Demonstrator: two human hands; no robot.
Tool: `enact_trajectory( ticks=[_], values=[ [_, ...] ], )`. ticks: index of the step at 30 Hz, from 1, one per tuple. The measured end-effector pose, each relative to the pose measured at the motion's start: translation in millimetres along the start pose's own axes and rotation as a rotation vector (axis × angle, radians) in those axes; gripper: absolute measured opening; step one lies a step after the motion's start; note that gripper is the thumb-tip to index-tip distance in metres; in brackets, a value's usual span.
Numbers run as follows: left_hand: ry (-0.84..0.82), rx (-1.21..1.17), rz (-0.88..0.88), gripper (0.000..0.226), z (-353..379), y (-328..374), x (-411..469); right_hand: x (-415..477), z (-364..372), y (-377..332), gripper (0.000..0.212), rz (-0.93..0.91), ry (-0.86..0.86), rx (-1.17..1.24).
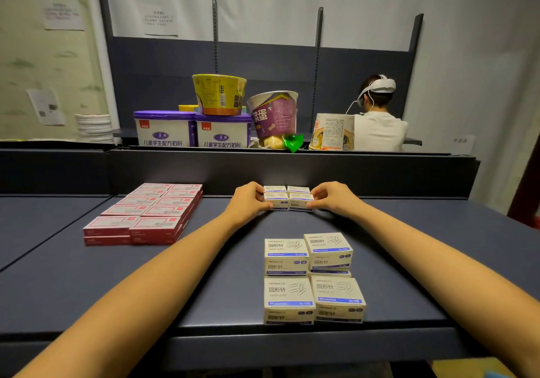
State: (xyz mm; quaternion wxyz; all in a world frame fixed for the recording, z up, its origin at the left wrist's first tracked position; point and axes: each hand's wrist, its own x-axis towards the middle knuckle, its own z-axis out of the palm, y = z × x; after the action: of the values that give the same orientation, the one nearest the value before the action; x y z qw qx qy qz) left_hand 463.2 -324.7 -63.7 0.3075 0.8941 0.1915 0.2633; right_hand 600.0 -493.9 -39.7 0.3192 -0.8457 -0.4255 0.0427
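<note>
A small block of white paper-clip boxes (287, 198) stands at the back of the dark blue shelf (204, 275), against its rear wall. My left hand (248, 201) grips the block's left side with curled fingers. My right hand (333, 198) grips its right side the same way. Both forearms stretch out over the shelf. Nearer the front edge stands a second group of the same white boxes (312, 278), stacked two high, apart from both hands.
Red and white flat boxes (146, 214) lie in two stacked rows at the left. Beyond the rear wall stand two purple-lidded tins (193, 129), instant-noodle cups (219, 94) and a stack of white plates (93, 127). A person wearing a headset (378, 114) sits at the back right.
</note>
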Motion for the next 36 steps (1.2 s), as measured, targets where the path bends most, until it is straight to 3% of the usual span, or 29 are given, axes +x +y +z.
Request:
enact_trajectory(
  ticks=[7,11,17,23,28,36],
  values=[
    [-0.011,-0.011,0.011,0.056,-16,13,-10,-9,-8,-2,0.063,-0.011,0.079,0.015],
    [0.044,-0.173,0.078,0.047,-46,48,-30,-40,-36,-19,0.051,-0.095,0.089,0.195],
    [-0.115,-0.254,0.183,0.023,-75,87,-98,-115,-55,-35,0.020,-0.258,-0.043,0.311],
    [-0.300,-0.037,0.182,0.048,-76,79,-153,-152,-44,-28,0.044,-0.288,-0.202,0.168],
    [-0.293,0.000,0.141,0.038,-75,63,-156,-153,-37,-23,0.036,-0.277,-0.228,0.188],
    [-0.237,-0.171,0.169,0.021,-80,66,-142,-154,-32,-21,0.036,-0.265,-0.203,0.275]
  ],
)
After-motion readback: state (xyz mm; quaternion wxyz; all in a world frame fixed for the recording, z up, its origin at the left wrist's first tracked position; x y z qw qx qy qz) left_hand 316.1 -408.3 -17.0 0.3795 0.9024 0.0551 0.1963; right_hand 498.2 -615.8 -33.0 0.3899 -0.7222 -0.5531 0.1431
